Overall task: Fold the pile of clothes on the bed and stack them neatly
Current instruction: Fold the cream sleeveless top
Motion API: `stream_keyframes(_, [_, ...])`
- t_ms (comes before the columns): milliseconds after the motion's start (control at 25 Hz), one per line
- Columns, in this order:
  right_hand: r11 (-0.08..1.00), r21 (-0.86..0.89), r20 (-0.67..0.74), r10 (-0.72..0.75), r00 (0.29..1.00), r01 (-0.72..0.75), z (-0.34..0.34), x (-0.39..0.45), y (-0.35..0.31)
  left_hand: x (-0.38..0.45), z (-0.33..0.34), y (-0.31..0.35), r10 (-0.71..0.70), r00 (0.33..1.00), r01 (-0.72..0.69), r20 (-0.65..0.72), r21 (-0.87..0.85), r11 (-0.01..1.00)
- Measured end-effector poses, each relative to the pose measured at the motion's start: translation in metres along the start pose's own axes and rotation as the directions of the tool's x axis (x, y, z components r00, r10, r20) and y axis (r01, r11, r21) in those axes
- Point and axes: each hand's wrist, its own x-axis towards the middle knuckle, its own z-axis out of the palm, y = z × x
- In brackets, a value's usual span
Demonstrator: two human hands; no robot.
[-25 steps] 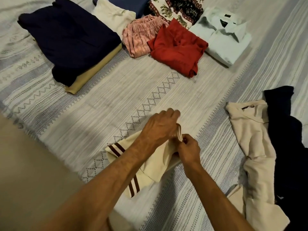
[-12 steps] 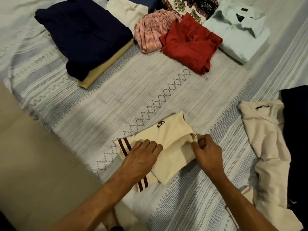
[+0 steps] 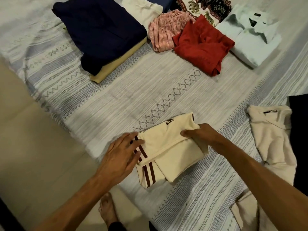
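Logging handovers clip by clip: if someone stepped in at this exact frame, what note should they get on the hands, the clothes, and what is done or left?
Left hand: fingers straight, resting on the striped edge of the cream garment.
Right hand: grips the garment's right folded edge.
The garment lies folded small near the bed's front edge, on the bedspread.
Done: folded navy piece on a tan one, pink shorts, red garment, pale collared shirt at the far side.
Left: finish this fold and stack it; the crumpled cream shirt and dark garment at right are unfolded.
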Motion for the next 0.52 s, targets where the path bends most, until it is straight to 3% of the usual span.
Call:
stream_keyframes(80, [0.997, 0.067, 0.132, -0.032, 0.991, 0.023, -0.012, -0.009, -0.01, -0.005, 0.006, -0.011, -0.003, 0.999, 0.005, 0.05, -0.048, 0.999])
stream_keyframes(240, [0.999, 0.036, 0.047, -0.043, 0.998, 0.041, -0.043, -0.024, -0.05, 0.0, -0.002, -0.012, -0.22, 0.975, 0.196, -0.025, -0.369, 0.909])
stream_keyframes(400, [0.957, -0.205, -0.018, -0.213, 0.977, 0.205, -0.083, -0.066, -0.126, 0.018, -0.023, 0.007, -0.521, 0.85, 0.418, 0.074, -0.697, 0.583])
stream_keyframes(520, [0.77, -0.528, -0.108, -0.479, 0.871, 0.358, -0.107, -0.114, -0.188, 0.042, -0.043, 0.022, -0.589, 0.772, 0.466, 0.239, -0.843, 0.268])
